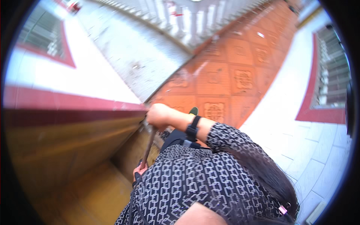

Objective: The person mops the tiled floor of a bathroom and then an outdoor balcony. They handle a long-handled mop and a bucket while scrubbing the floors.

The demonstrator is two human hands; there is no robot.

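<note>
My right hand [159,115] is closed in a fist around the upper part of a brown stick [149,147], in front of my body. Lower down, beside my left hip, my left hand [139,170] grips the same stick. The stick slants between the two fists; its far end is hidden, so I cannot tell what tool it belongs to. A black strap [192,128] circles my right wrist, and the sleeve is black with a pale chain pattern.
Patterned orange tiles [213,77] cover the floor ahead, meeting grey concrete [138,56] on the left. A white balustrade [187,28] stands at the far side. A maroon-edged wall [75,103] is close on my left, a white wall with a barred window [330,71] on my right.
</note>
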